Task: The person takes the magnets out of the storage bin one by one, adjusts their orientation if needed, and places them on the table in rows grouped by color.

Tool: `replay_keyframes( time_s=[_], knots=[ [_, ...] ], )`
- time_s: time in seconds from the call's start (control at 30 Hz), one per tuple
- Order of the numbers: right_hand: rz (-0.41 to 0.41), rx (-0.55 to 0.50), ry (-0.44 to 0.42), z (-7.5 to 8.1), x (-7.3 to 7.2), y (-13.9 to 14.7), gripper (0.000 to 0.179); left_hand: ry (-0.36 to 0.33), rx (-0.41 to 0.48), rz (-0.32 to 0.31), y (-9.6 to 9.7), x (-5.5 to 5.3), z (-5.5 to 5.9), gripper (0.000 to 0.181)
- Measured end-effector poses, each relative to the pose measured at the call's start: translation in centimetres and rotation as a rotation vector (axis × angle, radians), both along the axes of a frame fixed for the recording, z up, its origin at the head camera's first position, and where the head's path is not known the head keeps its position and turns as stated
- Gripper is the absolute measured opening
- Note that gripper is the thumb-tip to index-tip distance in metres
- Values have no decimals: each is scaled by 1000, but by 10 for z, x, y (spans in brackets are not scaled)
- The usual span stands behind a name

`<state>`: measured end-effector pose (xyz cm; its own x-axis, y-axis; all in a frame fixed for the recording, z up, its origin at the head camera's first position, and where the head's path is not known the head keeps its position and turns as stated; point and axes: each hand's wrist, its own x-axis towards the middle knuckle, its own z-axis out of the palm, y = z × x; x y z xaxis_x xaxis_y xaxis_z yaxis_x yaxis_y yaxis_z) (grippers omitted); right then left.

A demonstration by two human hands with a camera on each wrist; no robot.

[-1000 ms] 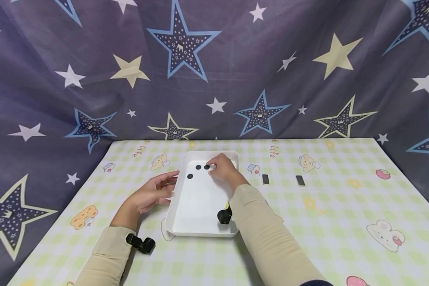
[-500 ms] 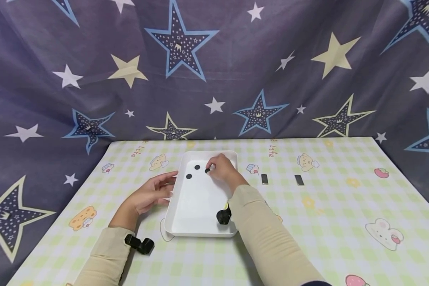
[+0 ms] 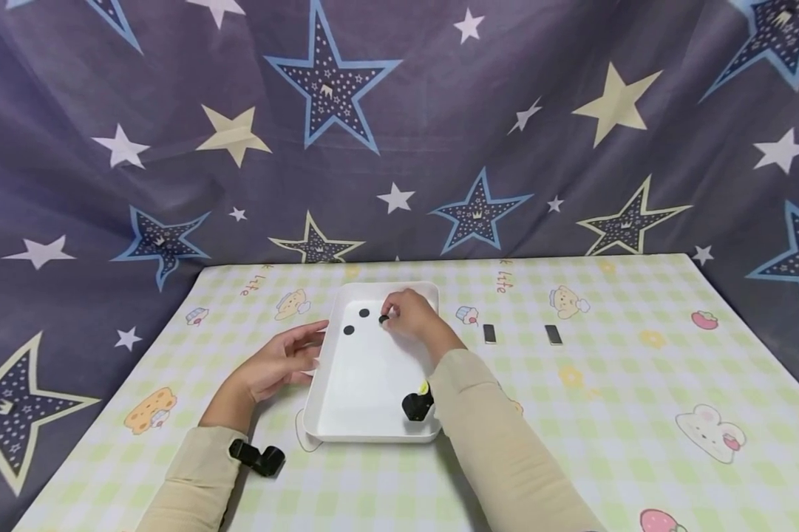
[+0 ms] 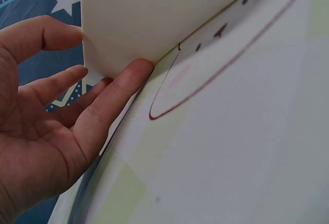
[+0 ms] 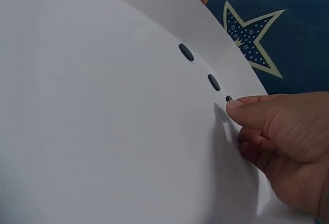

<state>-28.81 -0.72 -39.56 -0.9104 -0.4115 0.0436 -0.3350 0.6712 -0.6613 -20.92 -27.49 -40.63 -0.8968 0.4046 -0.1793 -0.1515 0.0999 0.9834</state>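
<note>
A white rectangular tray (image 3: 372,403) lies on the table. Inside its far part, my right hand (image 3: 412,316) pinches a small black disc (image 3: 383,320) between thumb and finger; in the right wrist view the hand covers most of that disc (image 5: 229,98). Two more black discs, one farther back (image 3: 364,313) and one nearer and to the left (image 3: 349,330), lie on the tray floor. My left hand (image 3: 273,363) is at the tray's left side, fingers extended. In the left wrist view, its fingertips (image 4: 140,69) touch the tray's outer wall (image 4: 139,18).
Two small dark rectangular pieces, one nearer the tray (image 3: 489,334) and one farther right (image 3: 553,335), lie on the checked tablecloth (image 3: 612,436). Behind the table hangs a dark curtain (image 3: 412,111) with stars. A black wrist camera (image 3: 417,406) hangs over the tray's near right part.
My right hand has drawn its pinched disc slightly nearer me, away from the tray's far wall. The two other discs and my left hand keep their places on and beside the tray.
</note>
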Motion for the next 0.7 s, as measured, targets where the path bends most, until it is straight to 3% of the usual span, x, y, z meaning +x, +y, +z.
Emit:
replay_keyframes(
  time_s=[0.37,0.7],
  knots=[
    [54,-72,-51,12,6,6,12,4,3,0,-1,0,0,75],
    [118,-169,-50,13,8,13,14,7,7,-2,-1,0,0,75]
  ],
)
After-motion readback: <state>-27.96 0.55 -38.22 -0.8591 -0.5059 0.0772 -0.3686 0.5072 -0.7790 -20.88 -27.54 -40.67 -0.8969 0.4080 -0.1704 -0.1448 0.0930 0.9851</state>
